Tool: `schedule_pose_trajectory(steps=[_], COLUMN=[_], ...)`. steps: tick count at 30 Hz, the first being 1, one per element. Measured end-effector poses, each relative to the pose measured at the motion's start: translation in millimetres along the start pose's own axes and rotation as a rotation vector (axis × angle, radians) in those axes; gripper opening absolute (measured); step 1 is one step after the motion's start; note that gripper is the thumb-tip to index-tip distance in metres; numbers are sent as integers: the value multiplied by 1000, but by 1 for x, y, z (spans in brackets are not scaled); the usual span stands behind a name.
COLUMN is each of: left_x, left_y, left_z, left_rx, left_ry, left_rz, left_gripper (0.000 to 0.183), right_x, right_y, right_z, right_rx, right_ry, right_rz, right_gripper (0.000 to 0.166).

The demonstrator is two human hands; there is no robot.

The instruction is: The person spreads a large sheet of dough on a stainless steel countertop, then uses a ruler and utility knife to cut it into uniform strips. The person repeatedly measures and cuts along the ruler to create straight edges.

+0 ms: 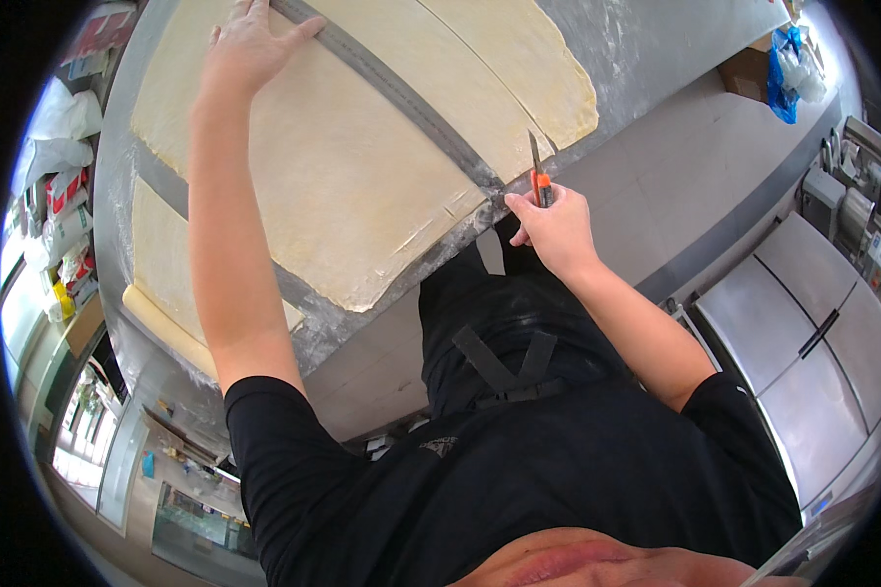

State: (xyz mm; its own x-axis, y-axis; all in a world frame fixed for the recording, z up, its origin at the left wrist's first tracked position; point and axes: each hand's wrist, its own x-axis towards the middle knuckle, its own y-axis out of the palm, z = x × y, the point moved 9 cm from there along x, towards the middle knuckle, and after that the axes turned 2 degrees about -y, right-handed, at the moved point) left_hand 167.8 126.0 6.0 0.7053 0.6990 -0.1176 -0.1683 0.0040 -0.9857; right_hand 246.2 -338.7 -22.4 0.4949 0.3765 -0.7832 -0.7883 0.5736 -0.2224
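A large sheet of rolled dough (352, 169) lies on the floured metal worktop (316, 323), with a long metal ruler (404, 92) laid across it. At the ruler's far end, near the top edge, my left hand (253, 51) rests with fingers spread and the thumb on the ruler. My right hand (554, 231) holds a utility knife (542, 183) with an orange part by the table's near edge, its blade pointing up and away. A straight cut line runs through the dough right of the ruler. A smaller dough piece (161, 249) with a rolled edge lies at left, partly behind my left forearm.
Bags and packages (66, 205) stand along the left side. A cardboard box (745, 73) and a blue plastic bag (784, 81) are at the upper right. A steel-doored cabinet (807, 345) stands at the right, with metal equipment (852, 213) behind it.
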Motion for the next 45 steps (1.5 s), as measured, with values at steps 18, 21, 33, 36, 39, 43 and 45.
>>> schedule_pose_trajectory(steps=[18,21,33,36,39,43,45], left_x=[-16,-16,-19,-17,-17,-16,-16], left_y=[-23,-23,-18,-20,-16,-12,-12], left_z=[-12,-12,-7,-9,-7,-8,-7], left_rx=[-90,-141,-240,-213,-202,-180,-139], left_ry=[-83,-95,-91,-101,-103,-118,-113], left_rz=[212,205,186,217,202,217,238], left_gripper=[137,136,137,137,140,146,147], right_x=[147,156,175,154,116,48,15], right_y=[179,219,273,253,217,148,112], right_z=[384,429,445,417,369,266,211], right_rx=[-432,-690,-898,-855,-797,-748,-687], right_ry=[-789,-983,-1058,-1123,-1088,-991,-1005], right_rz=[160,-22,-89,-69,-30,-30,-17], right_gripper=[34,38,29,27,29,49,56])
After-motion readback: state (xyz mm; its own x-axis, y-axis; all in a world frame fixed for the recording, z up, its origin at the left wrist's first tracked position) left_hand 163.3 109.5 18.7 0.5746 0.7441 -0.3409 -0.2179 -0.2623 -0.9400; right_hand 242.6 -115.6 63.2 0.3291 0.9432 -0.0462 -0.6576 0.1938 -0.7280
